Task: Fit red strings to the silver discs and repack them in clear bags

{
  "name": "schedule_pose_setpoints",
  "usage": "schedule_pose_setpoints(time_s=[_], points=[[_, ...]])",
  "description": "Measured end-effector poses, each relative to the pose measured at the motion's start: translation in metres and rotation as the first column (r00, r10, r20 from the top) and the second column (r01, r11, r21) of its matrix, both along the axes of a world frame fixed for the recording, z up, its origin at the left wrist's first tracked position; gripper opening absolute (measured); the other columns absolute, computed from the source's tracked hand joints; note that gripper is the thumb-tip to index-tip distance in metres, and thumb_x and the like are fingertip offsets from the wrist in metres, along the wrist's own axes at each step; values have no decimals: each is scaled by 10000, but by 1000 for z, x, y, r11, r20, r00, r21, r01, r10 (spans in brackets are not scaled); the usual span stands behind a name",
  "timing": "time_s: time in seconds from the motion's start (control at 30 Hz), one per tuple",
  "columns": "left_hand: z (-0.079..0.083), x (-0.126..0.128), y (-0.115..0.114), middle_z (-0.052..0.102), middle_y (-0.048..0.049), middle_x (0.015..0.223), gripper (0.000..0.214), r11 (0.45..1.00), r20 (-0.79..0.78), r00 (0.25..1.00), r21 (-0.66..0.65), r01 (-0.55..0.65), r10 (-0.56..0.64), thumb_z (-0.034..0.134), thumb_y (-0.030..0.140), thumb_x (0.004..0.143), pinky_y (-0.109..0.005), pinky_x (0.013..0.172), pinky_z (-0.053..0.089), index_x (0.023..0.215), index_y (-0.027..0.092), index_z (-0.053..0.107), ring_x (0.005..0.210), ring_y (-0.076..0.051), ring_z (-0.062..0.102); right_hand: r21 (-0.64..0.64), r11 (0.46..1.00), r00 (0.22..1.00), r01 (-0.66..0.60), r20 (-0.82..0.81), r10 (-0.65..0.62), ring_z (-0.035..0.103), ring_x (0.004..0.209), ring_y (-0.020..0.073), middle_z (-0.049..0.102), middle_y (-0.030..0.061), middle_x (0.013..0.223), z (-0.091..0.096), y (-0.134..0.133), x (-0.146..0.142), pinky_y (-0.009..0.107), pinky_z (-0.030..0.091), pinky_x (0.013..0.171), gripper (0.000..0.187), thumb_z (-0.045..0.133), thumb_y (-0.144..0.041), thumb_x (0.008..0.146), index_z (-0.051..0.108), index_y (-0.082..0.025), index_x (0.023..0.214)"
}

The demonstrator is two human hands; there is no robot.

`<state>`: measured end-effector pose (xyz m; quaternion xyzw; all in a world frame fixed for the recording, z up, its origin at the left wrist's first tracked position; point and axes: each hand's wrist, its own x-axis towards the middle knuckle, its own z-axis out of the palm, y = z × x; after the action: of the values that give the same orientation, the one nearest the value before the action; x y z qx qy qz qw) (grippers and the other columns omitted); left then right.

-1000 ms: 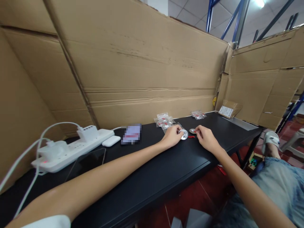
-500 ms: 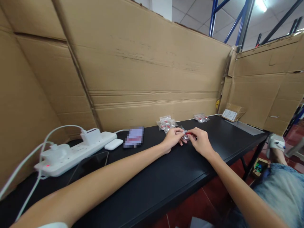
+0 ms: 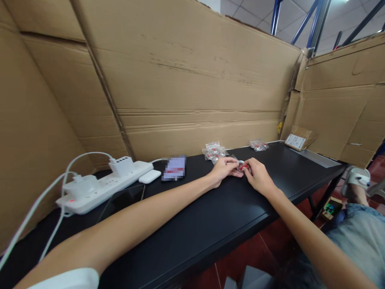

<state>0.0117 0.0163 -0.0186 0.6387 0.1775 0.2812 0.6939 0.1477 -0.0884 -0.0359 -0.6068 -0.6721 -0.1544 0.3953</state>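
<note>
Over the black table, my left hand [image 3: 223, 170] pinches a small round clear-and-white piece [image 3: 240, 163] by its edge. My right hand [image 3: 256, 174] meets it from the other side, thumb and fingers closed on a small red part [image 3: 245, 167] at the round piece. Whether the red part is fixed to the round piece I cannot tell; fingers hide some of both. Just behind my left hand lies a pile of clear plastic bags [image 3: 215, 151] with red bits inside. Farther right, more such bags [image 3: 258, 145] lie near the cardboard wall.
A white power strip [image 3: 105, 186] with plugs and cables runs along the left. Beside it lie a white case [image 3: 149, 176], a lit phone [image 3: 174, 167] and a dark flat device [image 3: 123, 198]. Cardboard walls [image 3: 192, 80] enclose the table [image 3: 192, 228]. A labelled package [image 3: 297, 140] rests at the far right.
The camera view has shifted slightly, so the scene sits differently in it. Both hands stay together at the round piece, with the fingers slightly changed and the red part at a different angle.
</note>
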Motion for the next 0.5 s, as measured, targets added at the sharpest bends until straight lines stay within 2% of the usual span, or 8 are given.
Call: schedule_pose_setpoints(time_s=[0.17, 0.5], points=[[0, -1, 1, 731, -140, 801, 94, 998, 30, 997, -13, 68, -67, 615, 101, 840, -386, 797, 592, 911, 60, 660, 690, -208, 723, 0, 1000, 1000, 15, 6, -15, 545, 745, 184, 564, 57, 838, 1, -1, -2, 288, 418, 695, 95, 464, -119, 884, 533, -183, 873], [-1, -2, 0, 729, -132, 838, 125, 992, 69, 990, -19, 121, -119, 617, 100, 824, -443, 864, 570, 936, 66, 662, 746, -220, 726, -30, 998, 998, 63, 13, -63, 562, 789, 200, 565, 70, 870, 1, -1, -3, 305, 432, 728, 100, 432, -132, 894, 516, -187, 891]])
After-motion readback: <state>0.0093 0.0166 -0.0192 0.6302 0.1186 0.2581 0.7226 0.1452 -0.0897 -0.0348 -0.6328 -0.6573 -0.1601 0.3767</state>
